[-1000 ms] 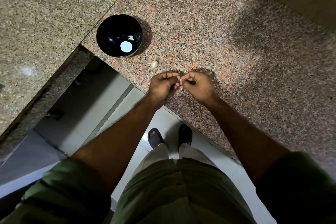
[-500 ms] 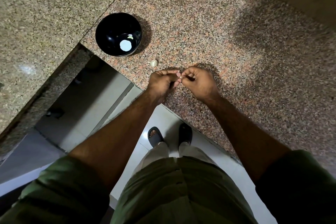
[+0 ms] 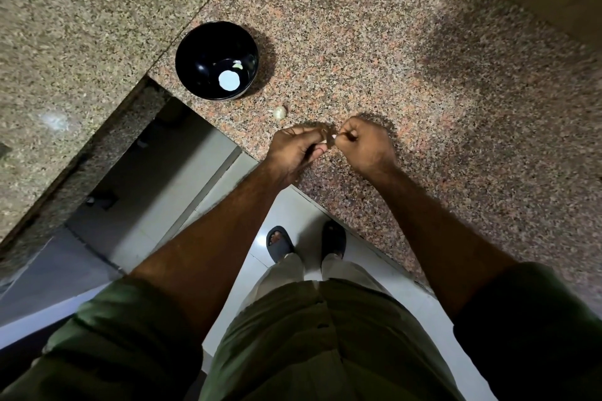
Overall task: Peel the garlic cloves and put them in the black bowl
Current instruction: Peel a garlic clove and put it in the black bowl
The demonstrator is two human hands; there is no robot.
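My left hand [image 3: 298, 148] and my right hand [image 3: 366, 145] meet fingertip to fingertip above the counter's near edge. Between them they pinch a small garlic clove [image 3: 331, 139], of which only a pale sliver shows. The black bowl [image 3: 195, 52] stands on the counter up and to the left of my hands. A pale peeled piece [image 3: 237, 66] lies inside it, beside a bright round reflection. A loose garlic clove [image 3: 279, 112] still in its skin lies on the granite between the bowl and my left hand.
The speckled granite counter [image 3: 407, 58] stretches right and away; its edge runs diagonally under my wrists. A second granite slab [image 3: 65, 26] lies to the left past a seam. Below the edge are a tiled floor and my feet in dark sandals [image 3: 278, 242].
Both hands have stayed together at the clove, with small finger movements. The right hand's fingers have curled tighter into a fist-like pinch.
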